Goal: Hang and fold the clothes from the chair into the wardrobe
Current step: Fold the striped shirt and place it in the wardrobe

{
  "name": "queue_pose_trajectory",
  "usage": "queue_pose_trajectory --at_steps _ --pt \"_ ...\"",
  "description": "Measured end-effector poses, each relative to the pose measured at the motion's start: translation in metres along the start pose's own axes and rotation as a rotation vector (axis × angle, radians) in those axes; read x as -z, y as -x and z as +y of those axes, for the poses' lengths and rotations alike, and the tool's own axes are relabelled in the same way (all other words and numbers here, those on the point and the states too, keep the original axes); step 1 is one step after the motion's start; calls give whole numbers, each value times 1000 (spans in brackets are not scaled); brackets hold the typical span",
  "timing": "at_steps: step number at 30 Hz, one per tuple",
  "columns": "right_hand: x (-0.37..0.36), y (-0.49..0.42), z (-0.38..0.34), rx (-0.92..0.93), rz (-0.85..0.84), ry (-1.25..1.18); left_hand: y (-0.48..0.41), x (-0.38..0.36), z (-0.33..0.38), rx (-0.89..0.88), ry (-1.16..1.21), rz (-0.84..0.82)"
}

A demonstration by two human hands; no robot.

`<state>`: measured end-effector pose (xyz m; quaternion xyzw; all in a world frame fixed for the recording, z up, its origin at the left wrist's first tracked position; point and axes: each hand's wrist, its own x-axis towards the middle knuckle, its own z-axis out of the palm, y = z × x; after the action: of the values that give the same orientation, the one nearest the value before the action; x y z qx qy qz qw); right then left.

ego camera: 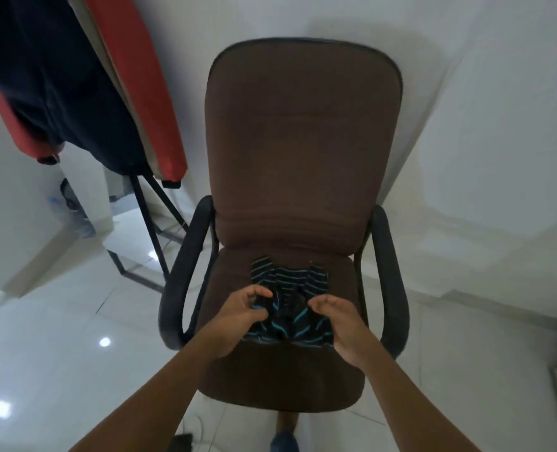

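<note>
Likely folding: left grip (238, 321) pinches the garment (286, 276) at 9 o'clock, right grip (340, 327) curls at 3, hold unclear. Next, lift both sides evenly.

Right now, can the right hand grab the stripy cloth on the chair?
Probably yes. The right hand hovers right at the stripy cloth on the seat of the chair, fingers loosely curled towards it, and nothing lies between them.

The left forearm (159, 386) and right forearm (401, 396) are bare, as are the left hand (238, 318) and right hand (342, 324). Lower down shows a bare leg (286, 420) with a blue piece of clothing (283, 442), too blurred to tell its kind.
</note>
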<state>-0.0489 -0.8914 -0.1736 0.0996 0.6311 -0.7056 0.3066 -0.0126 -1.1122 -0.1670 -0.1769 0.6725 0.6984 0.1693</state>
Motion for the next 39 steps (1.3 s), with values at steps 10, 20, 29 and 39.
queue_pose_trajectory --at_steps 10,20,29,39 --pt "7 24 161 -315 123 -19 26 -7 -159 315 -63 52" --pt "36 -80 132 -153 204 86 -82 12 -145 235 -35 162" --pt "72 -223 116 -98 300 207 -238 28 -132 201 -231 299" --pt "84 -297 122 -143 297 329 -309 39 -151 207 -193 440"
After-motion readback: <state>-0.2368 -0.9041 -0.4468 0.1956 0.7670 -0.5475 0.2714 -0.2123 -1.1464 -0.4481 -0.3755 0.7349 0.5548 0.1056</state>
